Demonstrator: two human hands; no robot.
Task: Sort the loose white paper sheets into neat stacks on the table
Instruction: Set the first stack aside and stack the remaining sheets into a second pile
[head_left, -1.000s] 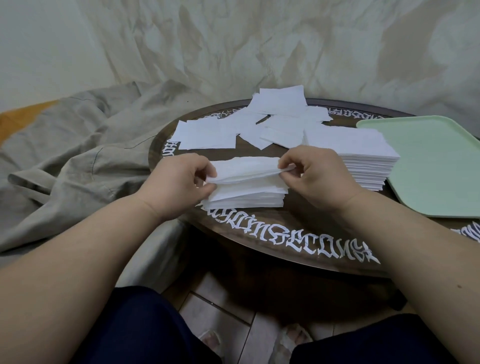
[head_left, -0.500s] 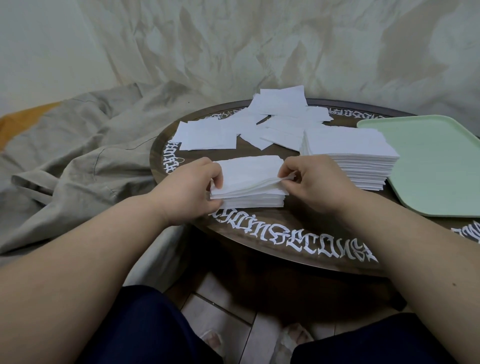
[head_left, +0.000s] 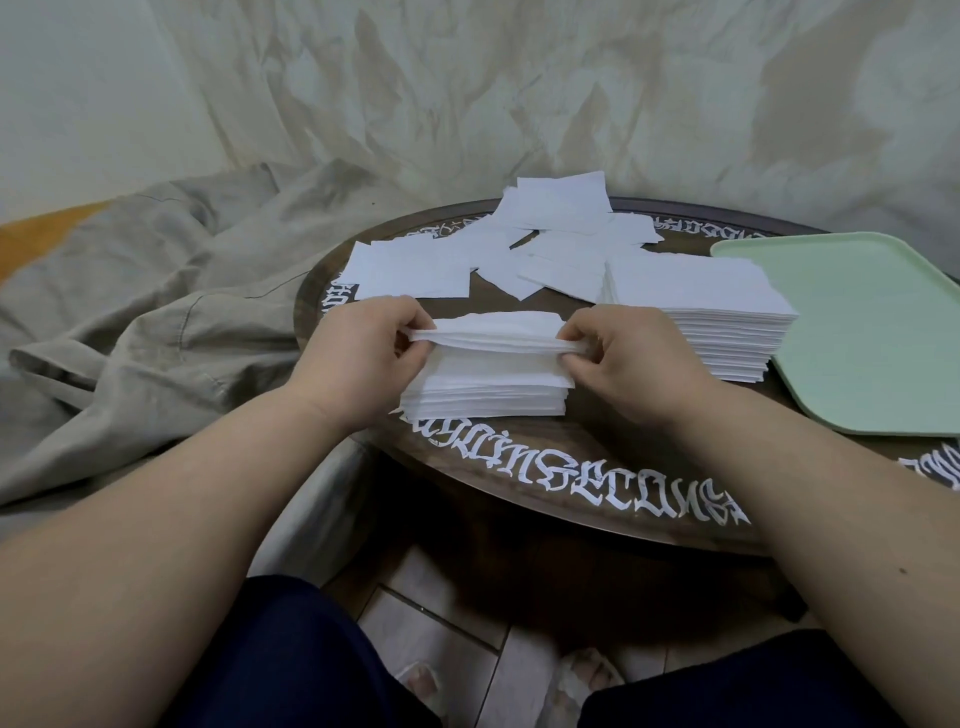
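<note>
A small stack of white paper sheets (head_left: 485, 392) lies near the front edge of the round dark table (head_left: 571, 467). My left hand (head_left: 363, 348) pinches the left end of a lifted bundle of sheets (head_left: 496, 332), and my right hand (head_left: 628, 353) pinches its right end. The bundle hangs just above the small stack. A taller neat stack (head_left: 696, 306) stands to the right. Loose sheets (head_left: 550, 244) lie scattered across the back of the table.
A pale green tray (head_left: 862, 332) rests on the table's right side, touching the tall stack. Crumpled beige cloth (head_left: 156, 291) covers the floor at left and hangs behind the table. My knees and feet show below the table edge.
Both hands have raised the top bundle of sheets off the small stack, gripping it at its two ends. The view has tilted slightly.
</note>
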